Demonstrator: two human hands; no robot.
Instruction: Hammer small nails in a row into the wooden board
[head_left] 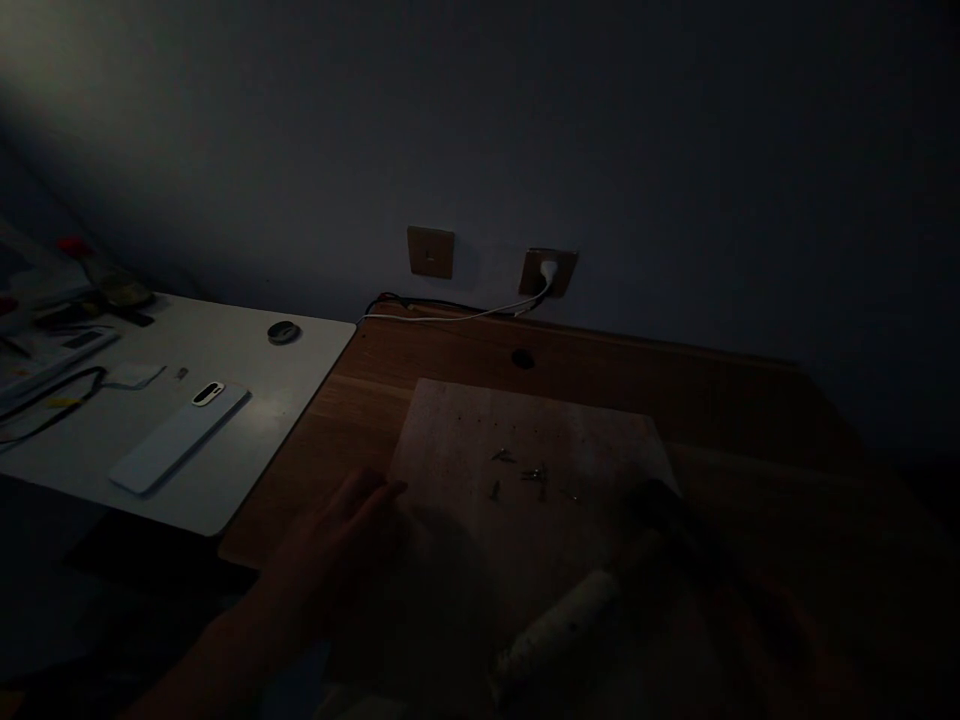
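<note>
The scene is very dark. My left hand (337, 540) lies at the left edge of a pale board (465, 430) on a wooden desk (375, 370), fingers stretched out, holding nothing. Several small metal bits, perhaps screws (525, 472), are scattered on the middle of the board. A pale cylindrical object (559, 630) lies at the board's near edge. My right hand (765, 620) is a dim shape at the lower right, close to a dark elongated object (675, 520). Its fingers cannot be made out.
A white table (247, 470) adjoins the desk on the left, bearing a white phone (180, 435), a round dark object (283, 331), a black cable (52, 400) and clutter at the far left. Two wall plates (430, 250) sit behind; a white plug (549, 270) occupies the right one.
</note>
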